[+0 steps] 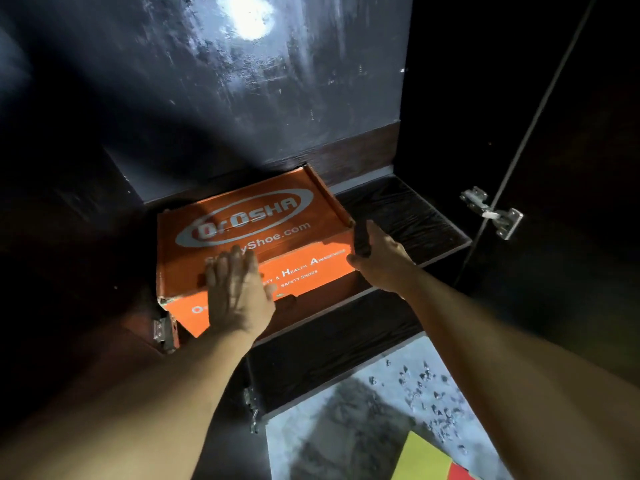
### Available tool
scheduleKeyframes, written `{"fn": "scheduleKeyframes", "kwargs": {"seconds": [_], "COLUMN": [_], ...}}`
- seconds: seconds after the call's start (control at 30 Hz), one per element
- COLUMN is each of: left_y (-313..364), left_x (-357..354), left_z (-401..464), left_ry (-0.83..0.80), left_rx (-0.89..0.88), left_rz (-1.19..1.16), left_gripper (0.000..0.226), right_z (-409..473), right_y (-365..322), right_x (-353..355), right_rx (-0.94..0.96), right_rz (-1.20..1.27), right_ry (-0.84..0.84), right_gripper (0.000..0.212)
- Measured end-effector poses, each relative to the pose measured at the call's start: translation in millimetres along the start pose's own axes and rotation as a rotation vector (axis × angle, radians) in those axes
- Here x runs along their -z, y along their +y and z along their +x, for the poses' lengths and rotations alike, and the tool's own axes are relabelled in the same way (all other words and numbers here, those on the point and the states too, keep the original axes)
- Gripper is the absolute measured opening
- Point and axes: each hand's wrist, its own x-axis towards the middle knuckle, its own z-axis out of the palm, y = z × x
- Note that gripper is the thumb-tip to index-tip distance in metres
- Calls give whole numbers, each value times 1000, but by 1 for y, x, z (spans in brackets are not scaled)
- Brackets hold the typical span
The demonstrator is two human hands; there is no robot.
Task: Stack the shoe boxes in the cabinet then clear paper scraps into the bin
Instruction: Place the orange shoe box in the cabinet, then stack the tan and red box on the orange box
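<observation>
Both hands are on the orange box (249, 233) in the cabinet (408, 216): left hand (239, 292) flat on its lid, right hand (377, 254) gripping its right front corner. I am still stacking; next I should push it back. Its long axis runs left-right, logo facing me.

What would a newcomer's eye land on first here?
The bright orange shoe box on the dark cabinet shelf, at the left. The left hand lies flat on its front edge; the right hand is at its right corner. Small paper scraps dot the pale floor at lower right.
</observation>
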Motion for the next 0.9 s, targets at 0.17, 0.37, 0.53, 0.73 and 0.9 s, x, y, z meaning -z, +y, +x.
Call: {"fn": "scheduleKeyframes", "kwargs": {"seconds": [0.17,0.37,0.53,0.73,0.9], "left_y": [94,208,308,404,447], "left_x": [13,8,-16,-62,-135], "left_z": [-47,-138,-245,-378,-468], "left_ry": [-217,-788,-978,-1109,-1102], "left_rx": [-210,-352,-554,-698,-676], "left_rz": [-318,-384,-316,-335,-334], "left_gripper": [50,77,65,62,37], "right_z": [-65,-189,-313,-450,-507], "right_y": [69,202,315,446,532], "right_x": [42,89,113,117,87], "right_rx": [-81,-288,-467,-767,-889], "right_rz": [90,0,50,10,72], "right_ry": [-69,-69,82,47,132], "right_gripper": [76,33,32,53,66]}}
